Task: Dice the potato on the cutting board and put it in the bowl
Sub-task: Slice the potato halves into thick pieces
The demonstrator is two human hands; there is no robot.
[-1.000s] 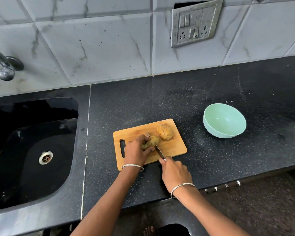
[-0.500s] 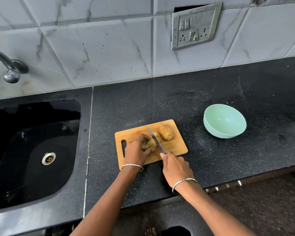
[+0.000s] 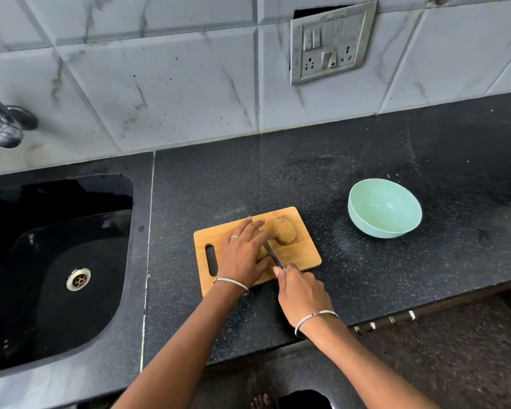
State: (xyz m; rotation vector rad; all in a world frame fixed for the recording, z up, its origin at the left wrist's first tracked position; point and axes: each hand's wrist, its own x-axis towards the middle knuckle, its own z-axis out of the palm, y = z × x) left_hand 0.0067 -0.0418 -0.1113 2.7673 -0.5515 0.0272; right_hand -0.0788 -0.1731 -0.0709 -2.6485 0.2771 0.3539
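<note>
Head view: potato [image 3: 284, 234] on cutting board [image 3: 303, 256] (two pieces, one mostly covered).
Left hand [image 3: 242, 255]: fingers flat, pressing on potato.
Right hand [image 3: 303, 296]: gripping knife [image 3: 275, 256].
Bowl [image 3: 384, 208]: right of board, apart.

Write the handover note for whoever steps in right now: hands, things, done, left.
Left hand: fingers straight, laid flat over one brown potato piece.
Right hand: holds the steel knife, blade against that piece.
Other potato half lies on the wooden cutting board.
Mint-green round bowl, right of the board, is empty.
Done: potato halved. Left: dice both pieces, fill the bowl.
</note>
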